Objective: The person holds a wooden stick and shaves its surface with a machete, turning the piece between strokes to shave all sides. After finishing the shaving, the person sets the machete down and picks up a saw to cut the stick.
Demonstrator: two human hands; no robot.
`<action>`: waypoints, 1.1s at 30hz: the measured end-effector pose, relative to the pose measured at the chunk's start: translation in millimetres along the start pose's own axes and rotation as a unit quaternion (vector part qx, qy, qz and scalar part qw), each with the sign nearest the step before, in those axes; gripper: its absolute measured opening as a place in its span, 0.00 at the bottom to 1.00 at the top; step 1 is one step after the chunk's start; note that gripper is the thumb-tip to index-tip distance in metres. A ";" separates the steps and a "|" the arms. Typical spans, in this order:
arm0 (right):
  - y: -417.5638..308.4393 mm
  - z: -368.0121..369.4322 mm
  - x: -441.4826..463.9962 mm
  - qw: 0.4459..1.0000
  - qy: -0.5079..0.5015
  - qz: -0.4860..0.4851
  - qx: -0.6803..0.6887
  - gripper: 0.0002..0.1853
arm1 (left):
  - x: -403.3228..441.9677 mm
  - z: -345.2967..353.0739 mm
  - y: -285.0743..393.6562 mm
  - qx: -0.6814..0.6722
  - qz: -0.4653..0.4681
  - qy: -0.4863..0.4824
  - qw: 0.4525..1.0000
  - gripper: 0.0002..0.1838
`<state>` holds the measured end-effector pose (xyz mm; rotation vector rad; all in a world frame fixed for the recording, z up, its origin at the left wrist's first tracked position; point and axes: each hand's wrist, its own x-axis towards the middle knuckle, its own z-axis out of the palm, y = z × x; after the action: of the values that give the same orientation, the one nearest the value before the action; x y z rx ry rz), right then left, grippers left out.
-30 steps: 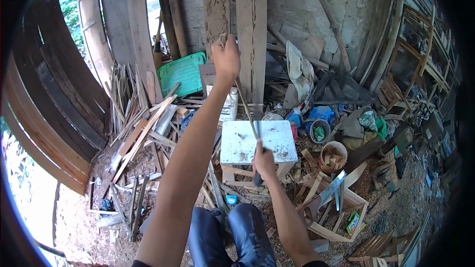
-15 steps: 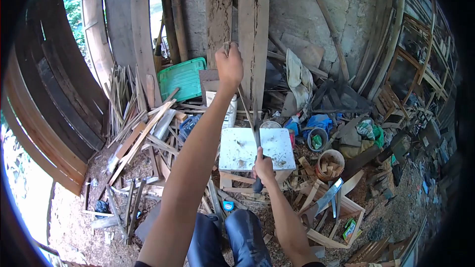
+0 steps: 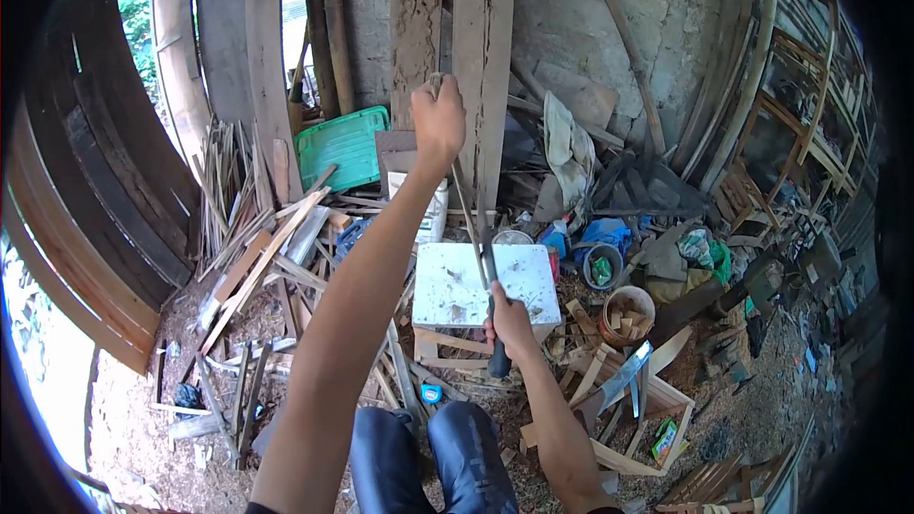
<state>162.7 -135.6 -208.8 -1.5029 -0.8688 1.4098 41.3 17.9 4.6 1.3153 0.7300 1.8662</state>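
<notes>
My left hand (image 3: 439,122) is raised in front of the upright planks, its fingers closed round the upper end of a thin wooden stick (image 3: 464,198). The stick slants down toward my right hand (image 3: 512,326), which grips the dark handle of a long knife (image 3: 499,362). The blade points up and away from me, close alongside the stick; whether they touch is hard to tell. Below and behind them stands a small white-topped table (image 3: 443,290) scattered with shavings and small bits.
A wooden frame (image 3: 681,414) with a hand saw (image 3: 624,383) across it lies at right, near a bucket of wood offcuts (image 3: 627,316). Wood strips (image 3: 262,271) pile up at left by a green plastic lid (image 3: 343,149). A blue tape measure (image 3: 431,394) lies before my knees.
My right hand and the knife have shifted slightly toward me along the stick. My left hand keeps its hold on the upper end. The whole view has moved a little.
</notes>
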 end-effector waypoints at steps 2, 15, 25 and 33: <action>-14.2 5.1 -4.0 0.992 0.024 -0.117 0.037 0.27 | 2.4 9.7 -5.9 0.020 0.027 -0.009 0.999 0.18; -18.7 -15.7 4.5 0.995 0.017 -0.051 0.083 0.30 | -4.0 64.6 -20.6 0.084 0.086 -0.054 0.991 0.17; 42.4 -19.3 23.6 0.997 0.000 0.071 0.016 0.30 | -4.9 44.6 -9.4 -0.031 0.051 -0.058 0.997 0.17; 24.0 7.8 11.7 0.981 0.047 -0.110 0.153 0.29 | -9.3 40.7 -1.4 -0.060 0.012 -0.084 0.995 0.16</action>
<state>154.5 -132.7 -235.2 -1.1925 -0.7000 1.2367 82.2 12.8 11.4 1.3895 0.5084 1.7643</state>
